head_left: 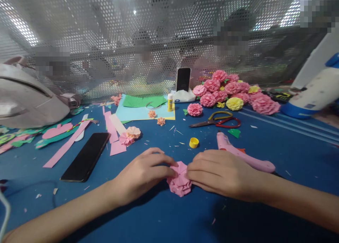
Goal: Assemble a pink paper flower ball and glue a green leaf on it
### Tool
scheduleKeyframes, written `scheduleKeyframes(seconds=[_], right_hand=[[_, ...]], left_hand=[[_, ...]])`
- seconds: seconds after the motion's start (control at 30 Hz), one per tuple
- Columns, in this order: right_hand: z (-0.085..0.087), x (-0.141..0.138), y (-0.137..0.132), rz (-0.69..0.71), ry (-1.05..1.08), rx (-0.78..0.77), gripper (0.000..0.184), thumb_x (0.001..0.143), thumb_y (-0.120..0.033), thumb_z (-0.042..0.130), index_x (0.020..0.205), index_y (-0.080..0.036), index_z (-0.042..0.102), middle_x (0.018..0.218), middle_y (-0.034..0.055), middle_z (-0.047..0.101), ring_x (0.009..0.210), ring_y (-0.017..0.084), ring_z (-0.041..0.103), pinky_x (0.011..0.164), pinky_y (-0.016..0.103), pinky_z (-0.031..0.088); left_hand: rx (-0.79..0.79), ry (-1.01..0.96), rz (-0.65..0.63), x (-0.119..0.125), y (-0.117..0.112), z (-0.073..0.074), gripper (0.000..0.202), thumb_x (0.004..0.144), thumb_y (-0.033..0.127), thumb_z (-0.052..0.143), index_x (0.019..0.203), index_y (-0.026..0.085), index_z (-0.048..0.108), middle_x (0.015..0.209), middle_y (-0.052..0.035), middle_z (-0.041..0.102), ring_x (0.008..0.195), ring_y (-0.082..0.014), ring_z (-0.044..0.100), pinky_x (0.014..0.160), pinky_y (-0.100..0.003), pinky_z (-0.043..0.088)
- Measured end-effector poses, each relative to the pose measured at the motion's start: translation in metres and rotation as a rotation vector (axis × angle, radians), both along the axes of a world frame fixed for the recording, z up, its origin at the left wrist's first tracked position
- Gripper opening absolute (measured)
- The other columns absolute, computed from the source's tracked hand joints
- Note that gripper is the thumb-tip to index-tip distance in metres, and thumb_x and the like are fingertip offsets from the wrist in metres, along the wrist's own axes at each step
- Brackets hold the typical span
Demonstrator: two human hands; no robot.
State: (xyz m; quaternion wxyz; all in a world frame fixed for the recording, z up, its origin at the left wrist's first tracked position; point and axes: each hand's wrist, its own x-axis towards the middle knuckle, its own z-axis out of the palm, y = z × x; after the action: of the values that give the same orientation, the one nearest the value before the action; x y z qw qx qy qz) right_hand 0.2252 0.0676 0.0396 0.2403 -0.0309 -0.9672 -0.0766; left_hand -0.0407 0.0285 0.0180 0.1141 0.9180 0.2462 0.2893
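Observation:
A layered pink folded-paper flower (180, 181) lies on the blue table in front of me, gripped from both sides. My left hand (147, 172) is closed on its left edge, the fingertips pressing the upper layer. On the opposite edge, my right hand (219, 172) has its fingers together and bent against the paper; its thumb is hidden. Just beyond my right hand is a pink hot glue gun (245, 157), partly covered by the hand. A yellow cap (194, 142) sits between and beyond the hands.
Scissors (214, 121) lie behind the cap, near a heap of paper flowers (230, 89). A glue stick (170, 102) stands on coloured paper sheets (132, 110). To the left are a phone (86, 157), pink paper strips (67, 142) and a bag (29, 94). A bottle (315, 89) is at right.

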Motion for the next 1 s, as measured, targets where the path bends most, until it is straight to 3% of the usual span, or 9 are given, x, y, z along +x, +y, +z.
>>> scheduleKeyframes(seconds=[0.3, 1.0], right_hand=[[0.0033, -0.0013, 0.0009, 0.032, -0.074, 0.061, 0.016, 0.101, -0.011, 0.048, 0.102, -0.013, 0.064, 0.089, 0.0043, 0.068, 0.077, 0.015, 0.055, 0.063, 0.030, 0.041], [0.0059, -0.0010, -0.0011, 0.016, -0.149, 0.086, 0.028, 0.104, -0.010, 0.035, 0.098, -0.015, 0.063, 0.080, 0.0024, 0.062, 0.072, 0.015, 0.053, 0.062, 0.030, 0.036]], left_hand=[[0.042, 0.055, -0.012, -0.0010, -0.0031, 0.0024, 0.025, 0.100, 0.010, 0.045, 0.111, 0.018, 0.066, 0.118, -0.0103, 0.071, 0.107, -0.0170, 0.067, 0.111, -0.041, 0.040], [0.071, 0.105, -0.016, 0.0003, -0.0072, 0.0082, 0.028, 0.102, 0.012, 0.042, 0.110, 0.017, 0.067, 0.117, -0.0107, 0.071, 0.107, -0.0173, 0.067, 0.112, -0.042, 0.039]])
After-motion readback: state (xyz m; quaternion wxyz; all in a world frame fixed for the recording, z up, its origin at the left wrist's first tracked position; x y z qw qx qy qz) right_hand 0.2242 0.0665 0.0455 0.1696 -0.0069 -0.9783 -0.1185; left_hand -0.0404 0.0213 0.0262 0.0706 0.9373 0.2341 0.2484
